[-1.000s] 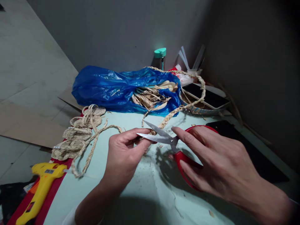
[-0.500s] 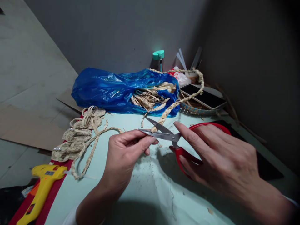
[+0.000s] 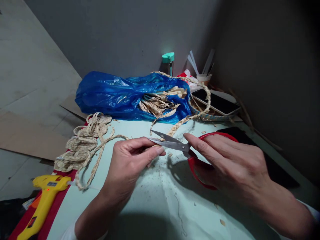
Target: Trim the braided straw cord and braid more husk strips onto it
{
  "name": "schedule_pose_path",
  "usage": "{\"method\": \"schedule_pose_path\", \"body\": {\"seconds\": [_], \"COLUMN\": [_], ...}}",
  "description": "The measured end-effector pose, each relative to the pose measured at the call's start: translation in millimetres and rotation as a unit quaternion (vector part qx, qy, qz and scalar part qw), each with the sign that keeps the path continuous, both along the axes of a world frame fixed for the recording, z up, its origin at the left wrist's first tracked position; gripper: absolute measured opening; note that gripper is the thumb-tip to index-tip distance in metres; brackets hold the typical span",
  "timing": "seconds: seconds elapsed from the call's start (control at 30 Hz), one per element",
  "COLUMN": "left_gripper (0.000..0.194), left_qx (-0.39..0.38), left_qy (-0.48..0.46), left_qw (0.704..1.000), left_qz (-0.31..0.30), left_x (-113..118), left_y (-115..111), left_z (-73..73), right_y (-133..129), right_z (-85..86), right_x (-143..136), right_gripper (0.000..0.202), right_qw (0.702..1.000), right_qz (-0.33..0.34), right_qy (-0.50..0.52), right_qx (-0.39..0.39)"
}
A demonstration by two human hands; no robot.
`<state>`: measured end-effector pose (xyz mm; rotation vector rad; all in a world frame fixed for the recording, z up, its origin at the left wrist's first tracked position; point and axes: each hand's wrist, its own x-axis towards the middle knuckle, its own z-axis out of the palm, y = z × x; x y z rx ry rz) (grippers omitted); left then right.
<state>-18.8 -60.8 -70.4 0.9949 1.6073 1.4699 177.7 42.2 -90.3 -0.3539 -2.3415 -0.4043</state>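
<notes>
My right hand (image 3: 232,160) grips red-handled scissors (image 3: 175,145), whose blades are only slightly apart. Close to my left hand's fingertips, the blades cross at the near end of a braided straw cord (image 3: 178,126). This cord loops back over the blue bag. My left hand (image 3: 135,156) is closed in a pinch, thumb against the fingers, on the braid's end, which the fingers and blades mostly hide. A thinner plaited length (image 3: 96,161) runs from behind my left hand to coiled straw braid pieces (image 3: 82,143) on the left.
A blue plastic bag (image 3: 107,96) with dry straw strips (image 3: 157,103) lies at the back. A yellow glue gun (image 3: 47,196) rests at the left edge. A phone (image 3: 217,101) lies on a basket (image 3: 212,117), near a cup (image 3: 204,78). Small scraps dot the pale green tabletop (image 3: 160,200).
The scissor blades have closed further across the braid's end. The cord's loop has sunk and shifted left, and its near part lies lower behind the blades.
</notes>
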Motion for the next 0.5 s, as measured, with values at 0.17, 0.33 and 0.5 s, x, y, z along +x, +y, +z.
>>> {"method": "schedule_pose_path", "body": {"seconds": [0.17, 0.33, 0.5], "left_gripper": [0.004, 0.005, 0.009], "left_qx": [-0.011, -0.021, -0.001], "left_qy": [-0.024, -0.028, -0.036], "left_qw": [1.0, 0.999, 0.999], "left_qz": [-0.008, -0.022, -0.024], "left_x": [-0.7, -3.8, -7.5], "left_y": [1.6, 2.4, 4.2], "left_z": [0.0, -0.3, 1.5], "right_y": [2.0, 7.1, 8.2], "right_z": [0.1, -1.3, -5.8], "right_x": [0.7, 1.1, 0.1], "right_gripper": [0.031, 0.026, 0.024], "right_qw": [1.0, 1.0, 0.999], "right_qz": [0.007, 0.016, 0.045], "right_qy": [-0.003, -0.009, -0.022], "right_qx": [0.006, 0.007, -0.014]}}
